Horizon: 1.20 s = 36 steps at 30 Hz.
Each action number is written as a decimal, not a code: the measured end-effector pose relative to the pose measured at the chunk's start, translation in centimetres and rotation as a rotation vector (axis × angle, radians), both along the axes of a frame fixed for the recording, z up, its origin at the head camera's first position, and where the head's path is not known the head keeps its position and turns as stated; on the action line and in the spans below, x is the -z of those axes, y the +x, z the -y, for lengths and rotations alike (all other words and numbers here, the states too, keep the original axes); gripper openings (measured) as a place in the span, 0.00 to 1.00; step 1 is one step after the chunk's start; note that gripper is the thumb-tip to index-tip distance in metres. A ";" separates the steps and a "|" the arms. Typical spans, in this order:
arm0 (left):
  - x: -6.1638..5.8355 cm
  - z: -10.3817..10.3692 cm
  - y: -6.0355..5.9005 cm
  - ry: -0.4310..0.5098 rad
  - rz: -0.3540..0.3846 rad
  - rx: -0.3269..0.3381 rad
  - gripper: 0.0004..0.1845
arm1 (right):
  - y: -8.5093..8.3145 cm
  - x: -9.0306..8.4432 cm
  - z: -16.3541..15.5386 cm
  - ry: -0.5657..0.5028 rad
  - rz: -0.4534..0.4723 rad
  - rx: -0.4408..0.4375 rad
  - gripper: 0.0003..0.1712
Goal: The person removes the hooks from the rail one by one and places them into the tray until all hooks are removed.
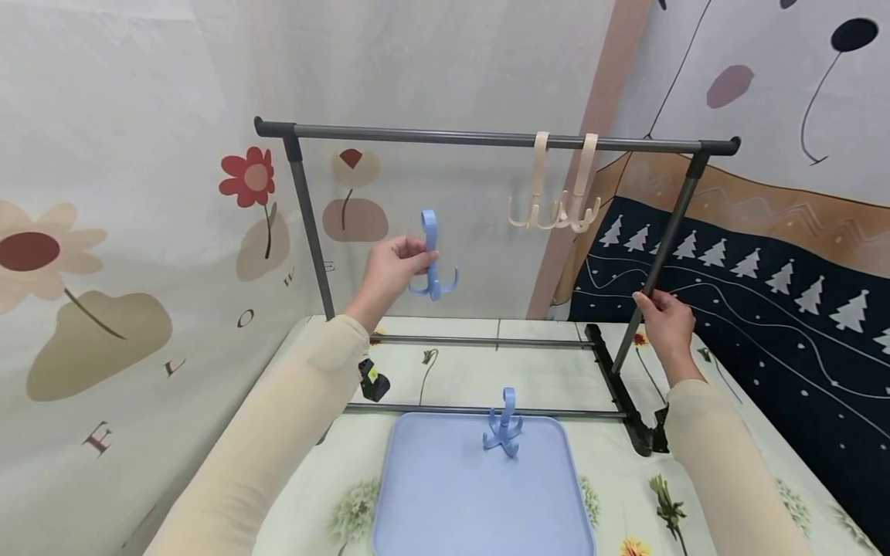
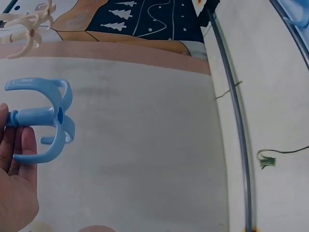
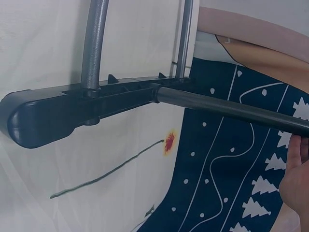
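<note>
In the head view my left hand (image 1: 392, 276) pinches a blue multi-prong hook (image 1: 430, 259) by its stem, below the height of the rack's top bar (image 1: 417, 137). The left wrist view shows this hook's curved prongs (image 2: 59, 116) pointing away from the fingers. My right hand (image 1: 667, 330) grips the rack's dark grey right post (image 1: 660, 255) partway up. Two cream hooks (image 1: 539, 177) of the same kind hang from the top bar, toward its right end. Another blue hook (image 1: 503, 428) stands on the blue tray (image 1: 480, 510), its curved top upward.
The rack's black right foot (image 1: 619, 394) and lower rails (image 1: 487, 340) rest on a table with a flower-printed cover (image 1: 327, 471). Behind the rack hangs a pale printed cloth (image 1: 445, 62); a navy tree pattern (image 1: 765, 324) lies to the right.
</note>
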<state>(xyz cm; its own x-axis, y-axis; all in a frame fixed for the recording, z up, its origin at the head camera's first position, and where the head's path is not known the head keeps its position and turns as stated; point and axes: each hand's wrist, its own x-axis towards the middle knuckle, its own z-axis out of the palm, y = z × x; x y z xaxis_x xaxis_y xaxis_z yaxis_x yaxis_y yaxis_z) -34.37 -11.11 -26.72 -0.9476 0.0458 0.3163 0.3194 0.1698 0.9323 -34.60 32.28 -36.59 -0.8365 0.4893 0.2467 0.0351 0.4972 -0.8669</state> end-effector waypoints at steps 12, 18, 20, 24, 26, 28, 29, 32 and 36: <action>3.4 0.6 0.5 -0.015 0.076 0.104 0.07 | 0.2 0.1 0.2 -0.008 0.004 -0.018 0.31; 4.9 0.5 0.5 -0.013 0.122 0.123 0.07 | 0.3 0.1 0.3 -0.010 0.009 -0.021 0.32; 5.4 0.5 0.6 -0.008 0.127 0.135 0.06 | 0.3 0.1 0.3 -0.009 0.006 -0.022 0.33; 6.5 0.5 0.6 0.013 0.127 0.160 0.04 | 0.3 0.0 0.4 -0.009 0.002 -0.019 0.31; 7.0 0.5 0.6 -0.004 0.141 0.157 0.04 | 0.3 -0.1 0.4 -0.006 0.000 -0.016 0.30; 7.6 0.5 0.7 -0.019 0.153 0.157 0.04 | 0.2 -0.1 0.3 -0.003 -0.003 -0.014 0.30; 7.9 0.5 0.8 -0.024 0.160 0.158 0.05 | 0.2 -0.1 0.3 0.000 -0.005 -0.014 0.30; 9.0 0.4 1.1 -0.029 0.175 0.176 0.06 | 0.2 0.0 0.2 0.004 -0.010 -0.014 0.31; 10.5 0.5 1.4 -0.045 0.187 0.190 0.07 | 0.2 0.1 0.2 0.003 -0.010 -0.010 0.32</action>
